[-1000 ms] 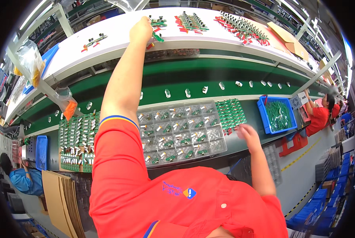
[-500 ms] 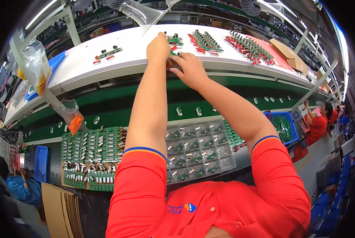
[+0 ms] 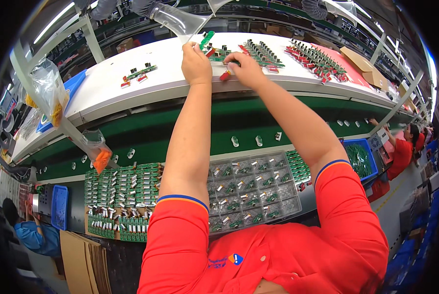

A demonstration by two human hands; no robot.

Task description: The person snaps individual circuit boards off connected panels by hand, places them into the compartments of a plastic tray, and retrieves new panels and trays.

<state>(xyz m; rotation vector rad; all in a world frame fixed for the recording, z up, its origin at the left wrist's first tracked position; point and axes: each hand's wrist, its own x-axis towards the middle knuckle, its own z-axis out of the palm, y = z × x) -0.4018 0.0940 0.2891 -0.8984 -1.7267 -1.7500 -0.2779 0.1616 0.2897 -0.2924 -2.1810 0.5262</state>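
My left hand (image 3: 197, 64), over the white shelf (image 3: 101, 93), is closed on a small green circuit board (image 3: 207, 39) that sticks up past its fingertips. A red piece shows beside those fingers. Slightly to the right, my right hand (image 3: 248, 70) has curled fingers pinching a small circuit board with a red and white end (image 3: 225, 75) near the shelf's front edge; most of it is hidden. Behind and between the hands lie more green boards (image 3: 222, 51) with black upright parts and red ends. A clear plastic funnel-shaped hood (image 3: 180, 22) hangs just beyond my left hand.
Rows of boards (image 3: 263, 54) stand on the shelf to the right, a small group (image 3: 140, 73) to the left. Below runs a green conveyor (image 3: 180, 117) with small white-and-green parts. Nearer are stacked boards (image 3: 124, 191), a clear compartment tray (image 3: 253, 191) and a blue bin (image 3: 359, 159).
My hands have drawn apart, the right one shifting rightward and curling its fingers. The green board in my left hand now sticks up above the fingers. The whole view has shifted slightly.
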